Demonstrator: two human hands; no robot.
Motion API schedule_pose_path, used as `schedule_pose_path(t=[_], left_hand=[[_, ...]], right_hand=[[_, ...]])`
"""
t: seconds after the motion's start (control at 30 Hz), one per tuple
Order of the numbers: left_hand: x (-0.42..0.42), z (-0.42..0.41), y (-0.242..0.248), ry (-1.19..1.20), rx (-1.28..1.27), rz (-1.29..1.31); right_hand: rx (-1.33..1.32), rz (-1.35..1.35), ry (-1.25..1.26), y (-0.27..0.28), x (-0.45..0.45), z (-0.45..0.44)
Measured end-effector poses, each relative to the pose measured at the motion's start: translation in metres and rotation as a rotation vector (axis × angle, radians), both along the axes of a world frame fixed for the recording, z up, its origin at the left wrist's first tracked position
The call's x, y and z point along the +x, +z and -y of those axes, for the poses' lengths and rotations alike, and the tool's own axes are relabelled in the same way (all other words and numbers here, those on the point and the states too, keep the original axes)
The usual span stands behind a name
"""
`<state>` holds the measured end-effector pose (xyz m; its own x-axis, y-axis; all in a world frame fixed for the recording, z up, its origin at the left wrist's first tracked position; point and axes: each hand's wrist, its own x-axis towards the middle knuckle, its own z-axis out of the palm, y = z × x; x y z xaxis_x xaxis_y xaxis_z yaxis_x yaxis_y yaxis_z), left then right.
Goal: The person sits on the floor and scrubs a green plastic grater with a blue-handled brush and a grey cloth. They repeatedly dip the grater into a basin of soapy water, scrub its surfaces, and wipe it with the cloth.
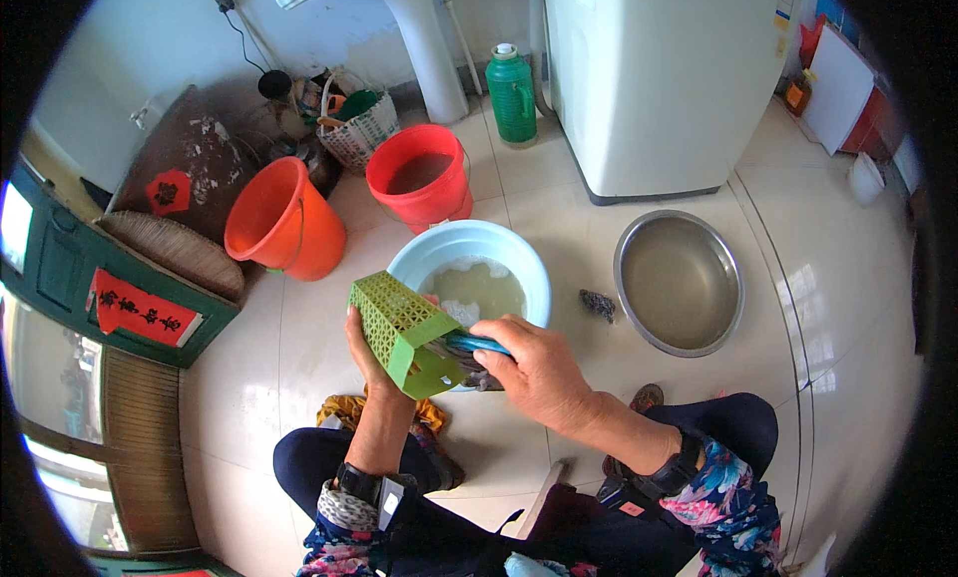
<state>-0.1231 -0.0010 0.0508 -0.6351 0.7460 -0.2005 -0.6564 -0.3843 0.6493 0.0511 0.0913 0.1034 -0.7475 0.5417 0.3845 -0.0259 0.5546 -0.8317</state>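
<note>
My left hand holds a green perforated plastic basket tilted, its open side towards the right. My right hand grips the blue handle of a brush, whose head is partly hidden at the basket's opening. Both hands are above the near edge of a light blue plastic basin, which holds cloudy water with suds. A steel basin of murky water stands to the right. Between the basins a dark scouring pad lies on the floor.
Beyond the blue basin stand an orange bucket, a red bucket with dark water, a green thermos flask and a white appliance. A yellow cloth lies near my left foot. A green door stands at the left.
</note>
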Motion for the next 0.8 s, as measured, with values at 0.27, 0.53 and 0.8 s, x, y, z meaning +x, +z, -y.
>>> schedule_pose_path(t=[0.27,0.53,0.8], left_hand=[[-0.003,-0.006,-0.010,0.041,0.008,0.056],[0.013,-0.014,0.009,0.129,0.034,0.024],[0.023,-0.020,0.026,0.227,0.045,0.025]], right_hand=[[0.023,0.027,0.016,0.005,0.005,-0.010],[0.127,0.051,-0.069,0.000,0.005,0.009],[0.048,-0.034,-0.095,-0.015,0.005,0.011]])
